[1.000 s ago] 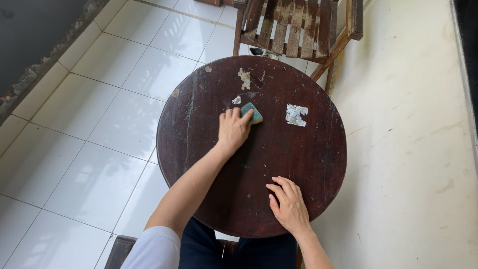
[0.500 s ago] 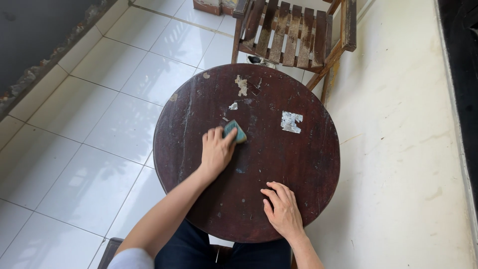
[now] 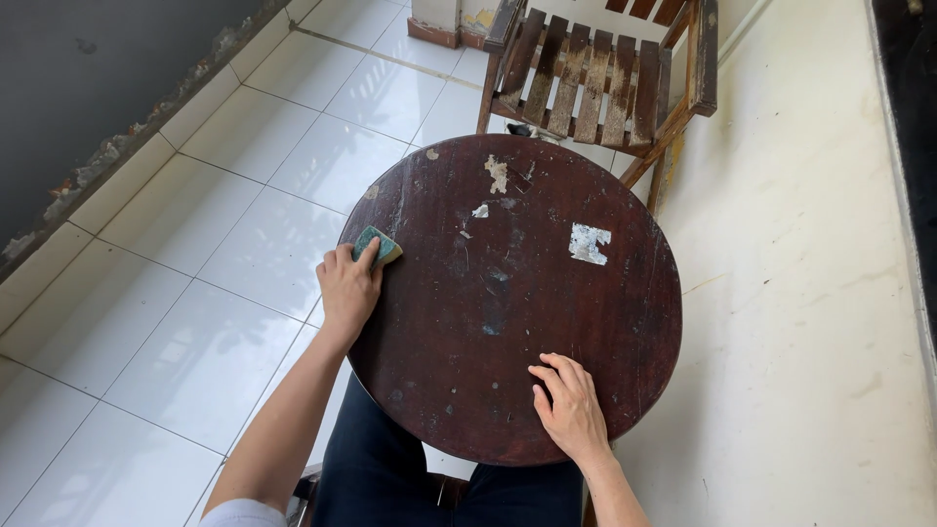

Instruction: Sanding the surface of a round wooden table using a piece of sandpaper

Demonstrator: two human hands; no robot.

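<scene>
Left hand: your left hand (image 3: 348, 286) grips a green sponge (image 3: 375, 246), pressed at the table's nine o'clock edge.
Right hand: your right hand (image 3: 569, 407) lies flat, fingers spread, holding nothing, at five o'clock on the top.
Table: round dark wooden table (image 3: 586, 322), scuffed, a pale patch (image 3: 589, 242) near two o'clock.
Beyond: slatted wooden chair (image 3: 595, 73) at twelve o'clock, on white floor tiles (image 3: 176, 293).

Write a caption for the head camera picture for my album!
A left hand presses a green sponge at a round dark table's edge while the right hand rests flat on it.
</scene>
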